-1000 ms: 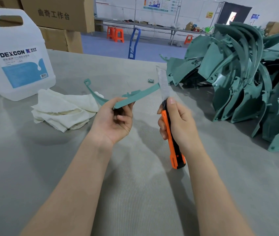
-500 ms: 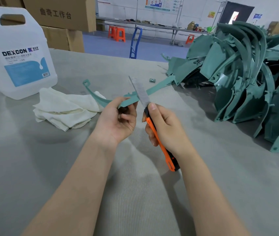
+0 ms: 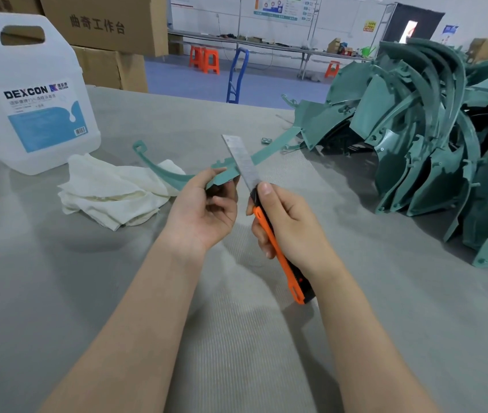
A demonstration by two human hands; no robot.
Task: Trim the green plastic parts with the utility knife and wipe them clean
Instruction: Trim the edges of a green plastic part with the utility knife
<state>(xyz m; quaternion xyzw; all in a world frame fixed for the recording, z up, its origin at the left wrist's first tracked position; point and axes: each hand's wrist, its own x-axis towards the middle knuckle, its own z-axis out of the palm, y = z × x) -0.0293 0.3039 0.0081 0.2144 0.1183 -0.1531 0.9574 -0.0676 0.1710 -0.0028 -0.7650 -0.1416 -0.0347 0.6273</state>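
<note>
Left hand [image 3: 204,216] pinched a curved green strip [image 3: 266,152] above the tabletop [image 3: 58,293] while the right hand [image 3: 290,231] clenched the utility knife [image 3: 275,248], its blade [image 3: 241,159] crossing the strip, where short, shallow strokes away from the left hand would likely trim safest.

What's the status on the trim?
Left hand grips green strip. Right hand grips utility knife, blade crossing strip beside left fingers. Cloth lies on table. Nothing blocking.
</note>
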